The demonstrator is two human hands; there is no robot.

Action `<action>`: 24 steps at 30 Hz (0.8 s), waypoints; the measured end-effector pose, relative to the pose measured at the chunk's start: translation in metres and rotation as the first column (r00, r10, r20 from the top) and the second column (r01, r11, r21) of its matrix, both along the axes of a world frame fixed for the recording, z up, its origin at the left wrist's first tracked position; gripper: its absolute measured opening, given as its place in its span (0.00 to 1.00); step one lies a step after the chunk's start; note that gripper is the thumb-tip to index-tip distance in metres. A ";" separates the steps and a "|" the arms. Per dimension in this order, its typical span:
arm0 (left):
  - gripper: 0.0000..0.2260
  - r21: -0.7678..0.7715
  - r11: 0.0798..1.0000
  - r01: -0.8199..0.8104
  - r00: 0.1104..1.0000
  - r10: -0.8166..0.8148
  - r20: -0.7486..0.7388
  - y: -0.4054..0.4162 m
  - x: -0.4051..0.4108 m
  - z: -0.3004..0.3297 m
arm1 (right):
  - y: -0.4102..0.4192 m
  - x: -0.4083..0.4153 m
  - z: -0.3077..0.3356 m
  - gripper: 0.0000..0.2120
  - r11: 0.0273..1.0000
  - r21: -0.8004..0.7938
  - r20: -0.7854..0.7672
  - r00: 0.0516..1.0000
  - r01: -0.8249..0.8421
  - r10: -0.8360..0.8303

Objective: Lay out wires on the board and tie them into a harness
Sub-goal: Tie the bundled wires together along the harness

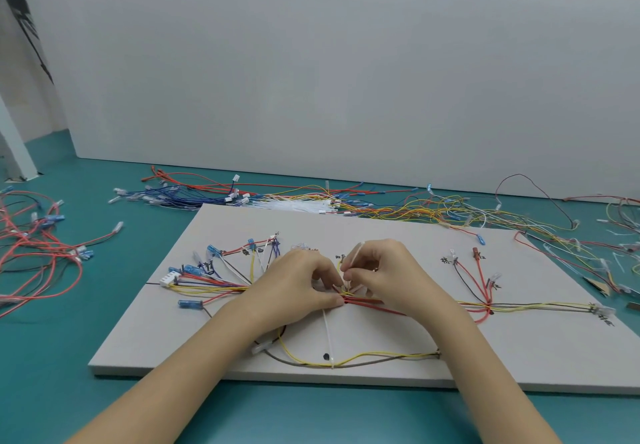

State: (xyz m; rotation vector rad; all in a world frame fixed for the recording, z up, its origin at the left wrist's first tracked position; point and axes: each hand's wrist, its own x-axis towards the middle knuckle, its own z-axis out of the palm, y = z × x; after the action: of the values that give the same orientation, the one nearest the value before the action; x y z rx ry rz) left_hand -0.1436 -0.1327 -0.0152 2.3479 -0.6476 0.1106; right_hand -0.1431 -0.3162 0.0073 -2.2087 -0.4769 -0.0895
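Wires (363,301) lie bunched mid-board (381,232); my left hand (298,281) pinches the bundle while my right hand (381,270) pinches a tie (354,253). I should keep the bundle squeezed tight, then draw the tie snug.

light: even, soft, diffuse | shadows: faint | focus: slightly soft | edges: wide-angle bowing, perhaps blurrier
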 end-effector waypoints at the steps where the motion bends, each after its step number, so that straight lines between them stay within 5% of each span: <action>1: 0.07 -0.001 1.000 0.003 1.000 -0.003 -0.004 0.000 0.000 0.000 | 0.000 0.001 0.000 0.14 1.000 -0.002 0.020 1.000 0.004 -0.004; 14: 0.09 0.120 0.993 0.013 1.000 -0.010 -0.028 0.000 0.002 -0.003 | -0.002 0.013 0.005 0.06 0.977 -0.199 0.058 0.995 -0.074 0.087; 24: 0.05 0.165 0.986 -0.013 1.000 0.015 -0.014 -0.004 0.002 -0.005 | -0.003 0.007 -0.004 0.09 0.999 -0.040 -0.010 1.000 -0.027 0.026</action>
State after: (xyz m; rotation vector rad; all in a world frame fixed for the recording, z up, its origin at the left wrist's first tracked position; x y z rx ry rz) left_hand -0.1415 -0.1367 -0.0198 2.5098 -0.6551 0.0471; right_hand -0.1362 -0.3196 0.0031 -2.2405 -0.5067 -0.0561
